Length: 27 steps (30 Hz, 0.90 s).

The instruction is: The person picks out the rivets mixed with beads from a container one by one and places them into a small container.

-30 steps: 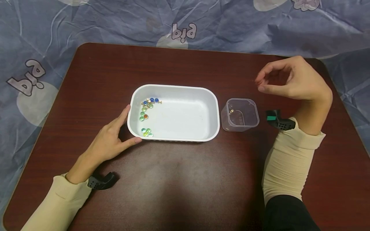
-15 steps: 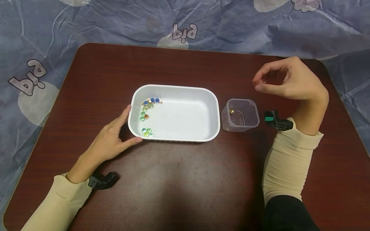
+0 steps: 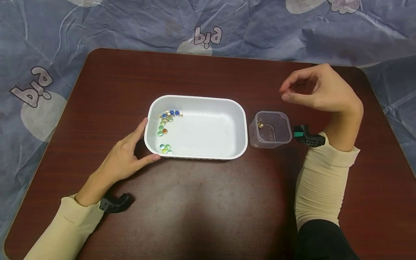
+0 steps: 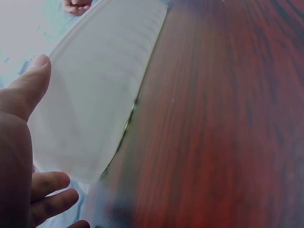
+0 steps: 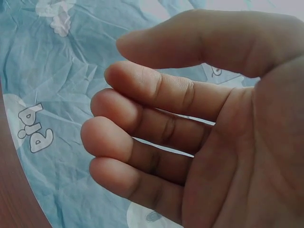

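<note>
My left hand (image 3: 121,159) rests with spread fingers against the left end of a white tray (image 3: 208,157), thumb at the near corner, as the left wrist view also shows. Inside the tray, green marbles (image 3: 160,130), an orange one (image 3: 164,131), blue ones (image 3: 172,113) and small gold pins (image 3: 181,115) lie along the left side. My right hand (image 3: 328,90) hangs in the air, up and to the right of a clear square cup (image 3: 274,135) holding a few gold pieces (image 3: 260,125). In the right wrist view the fingers (image 5: 116,109) bend loosely, with nothing between them and the thumb.
The dark red-brown table (image 3: 201,202) has rounded far corners. A blue-grey cloth (image 3: 130,25) with printed letters and pale circles lies beyond it and along its left side. The clear cup stands just beside the tray's right end.
My right hand has drifted a little to the left, towards the clear cup, keeping its bent shape. The left hand, the tray and the cup look the same as before.
</note>
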Available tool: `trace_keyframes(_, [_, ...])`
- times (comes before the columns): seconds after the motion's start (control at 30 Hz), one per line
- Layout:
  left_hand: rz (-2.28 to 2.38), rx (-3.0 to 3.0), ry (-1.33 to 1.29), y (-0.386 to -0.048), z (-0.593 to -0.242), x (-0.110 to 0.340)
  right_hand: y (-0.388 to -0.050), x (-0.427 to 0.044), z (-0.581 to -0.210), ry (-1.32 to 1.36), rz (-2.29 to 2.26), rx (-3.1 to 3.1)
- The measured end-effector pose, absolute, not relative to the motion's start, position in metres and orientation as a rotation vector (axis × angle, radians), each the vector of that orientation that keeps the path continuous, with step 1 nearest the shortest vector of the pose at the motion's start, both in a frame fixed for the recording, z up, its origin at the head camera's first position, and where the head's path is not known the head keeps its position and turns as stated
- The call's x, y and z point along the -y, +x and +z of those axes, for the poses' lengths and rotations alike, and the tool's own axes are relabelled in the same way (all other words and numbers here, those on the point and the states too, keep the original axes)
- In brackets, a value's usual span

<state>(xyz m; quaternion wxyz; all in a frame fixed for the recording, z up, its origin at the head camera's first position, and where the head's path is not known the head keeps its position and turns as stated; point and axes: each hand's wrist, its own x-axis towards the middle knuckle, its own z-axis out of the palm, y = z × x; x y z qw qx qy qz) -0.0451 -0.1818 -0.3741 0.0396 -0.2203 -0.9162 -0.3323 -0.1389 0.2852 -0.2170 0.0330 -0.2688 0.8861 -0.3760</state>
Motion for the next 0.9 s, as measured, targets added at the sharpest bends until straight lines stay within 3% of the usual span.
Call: trace_keyframes(0.9, [-1.005, 2.79, -0.689, -0.043, -0.376, 0.18, -0.145, -0.259, -0.223, -0.861, -0.97, -2.74])
